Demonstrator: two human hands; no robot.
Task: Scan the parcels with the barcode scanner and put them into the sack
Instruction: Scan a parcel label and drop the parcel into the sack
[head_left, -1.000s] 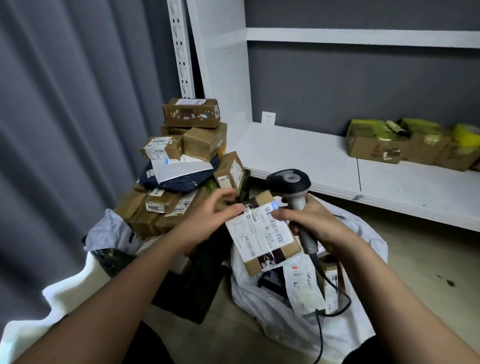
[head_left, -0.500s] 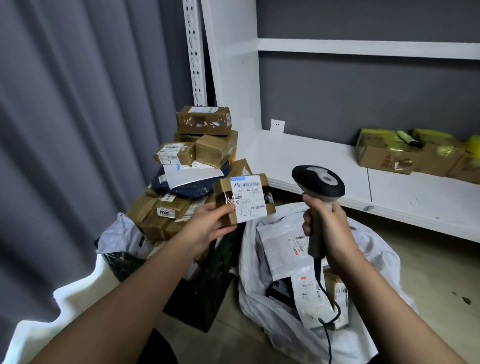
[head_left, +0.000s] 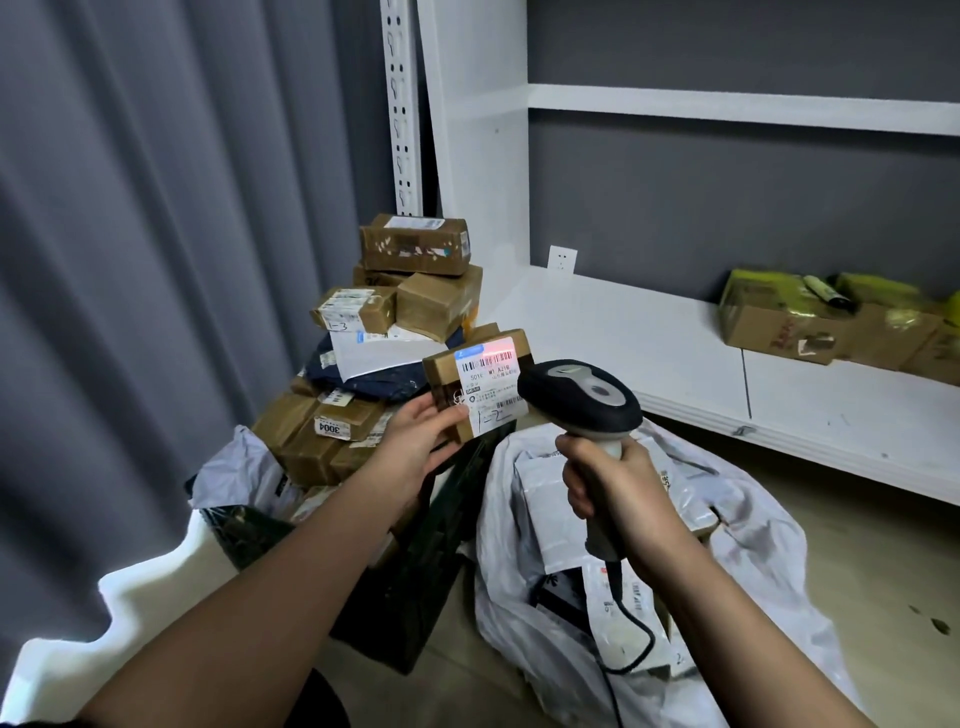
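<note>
One barcode scanner (head_left: 579, 400), one sack (head_left: 753, 561), two hands, three boxes on the shelf (head_left: 623, 332)

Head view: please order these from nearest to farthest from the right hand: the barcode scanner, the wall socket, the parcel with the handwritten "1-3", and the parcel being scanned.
1. Barcode scanner: held in the right hand.
2. Scanned parcel: just left of the scanner's head, in the left hand.
3. "1-3" parcel: on the stack, farther left.
4. Wall socket: on the back wall, above the shelf.

The small brown cardboard parcel (head_left: 478, 384) looks matt under glossy tape, its white paper label (head_left: 491, 387) smooth. The dark grey plastic barcode scanner (head_left: 579, 397) has a slight sheen. The white plastic-film sack (head_left: 753, 561) is crinkled and glossy.
</note>
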